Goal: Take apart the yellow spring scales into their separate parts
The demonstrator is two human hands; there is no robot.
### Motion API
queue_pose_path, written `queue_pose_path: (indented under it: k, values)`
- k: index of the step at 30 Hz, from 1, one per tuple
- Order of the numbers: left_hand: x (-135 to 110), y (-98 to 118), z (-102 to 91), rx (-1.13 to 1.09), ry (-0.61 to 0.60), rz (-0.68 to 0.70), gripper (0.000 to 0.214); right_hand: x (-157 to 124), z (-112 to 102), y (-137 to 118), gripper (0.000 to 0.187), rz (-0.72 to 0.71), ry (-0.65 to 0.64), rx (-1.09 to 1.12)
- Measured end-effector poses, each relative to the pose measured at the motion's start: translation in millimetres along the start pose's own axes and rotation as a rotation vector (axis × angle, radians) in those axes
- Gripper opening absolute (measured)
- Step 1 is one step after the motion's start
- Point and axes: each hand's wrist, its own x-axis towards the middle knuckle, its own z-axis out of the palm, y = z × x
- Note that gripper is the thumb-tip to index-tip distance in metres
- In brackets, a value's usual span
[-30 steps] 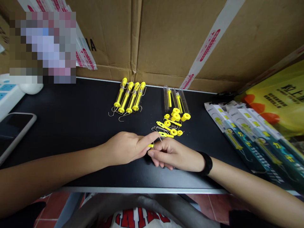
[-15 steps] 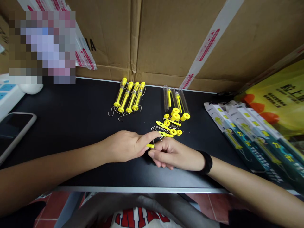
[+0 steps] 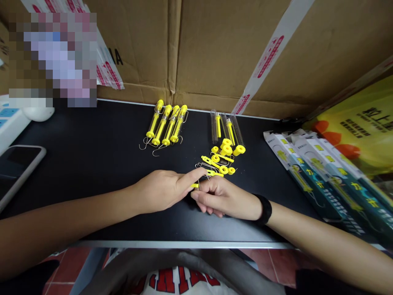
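A tall cardboard box point(image 3: 215, 53) backs the black table point(image 3: 101, 164). Both forearms come in low from the sides and converge at the middle, above the near half of the tabletop; a black wristband point(image 3: 264, 209) circles the right wrist. Printed packets point(image 3: 294, 168) lie overlapping at the right.

The left hand point(image 3: 161, 190) is turned with its back up, one finger stretched toward the right hand and the others curled in, gripping a small yellow piece whose end juts out between the two hands. The right hand point(image 3: 222, 196) faces it almost fingertip to fingertip, knuckles bent, thumb laid along the folded index finger; it seems to pinch a thin wire point(image 3: 199, 183) beside that end, though the fingers hide much of the contact.

Beyond the hands, four assembled spring scales point(image 3: 162, 127) lie side by side, with clear tubes point(image 3: 214, 129) farther right. Nearer, just past the right hand, yellow caps point(image 3: 226, 150) and flat yellow strips point(image 3: 209, 160) are scattered around a tiny coil spring point(image 3: 224, 162). The yellow piece point(image 3: 194, 185) sits between both hands, just above the tabletop.
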Motion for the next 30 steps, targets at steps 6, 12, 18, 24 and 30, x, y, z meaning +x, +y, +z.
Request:
queue_pose_path:
  k: [6,12,18,24,30]
  values:
    - [1.1,1.1,0.3,0.009,-0.004,-0.054,0.042,1.4,2.0,-0.3,0.036,0.013,0.053,0.003]
    - [1.2,1.3,-0.5,-0.007,-0.013,-0.088,0.043,2.2,2.7,-2.1,0.039,0.012,0.070,0.012]
    - [0.2,0.9,2.3,0.018,-0.010,-0.133,0.025,2.1,0.6,-4.8,0.038,0.038,0.028,0.037]
    - [0.6,-1.6,2.3,0.053,-0.014,-0.066,0.016,2.8,-3.3,-4.7,0.035,0.077,0.004,0.070]
    - [1.1,-5.4,0.3,0.150,0.004,-0.006,0.019,3.9,-5.8,-4.9,0.036,0.080,-0.033,0.086]
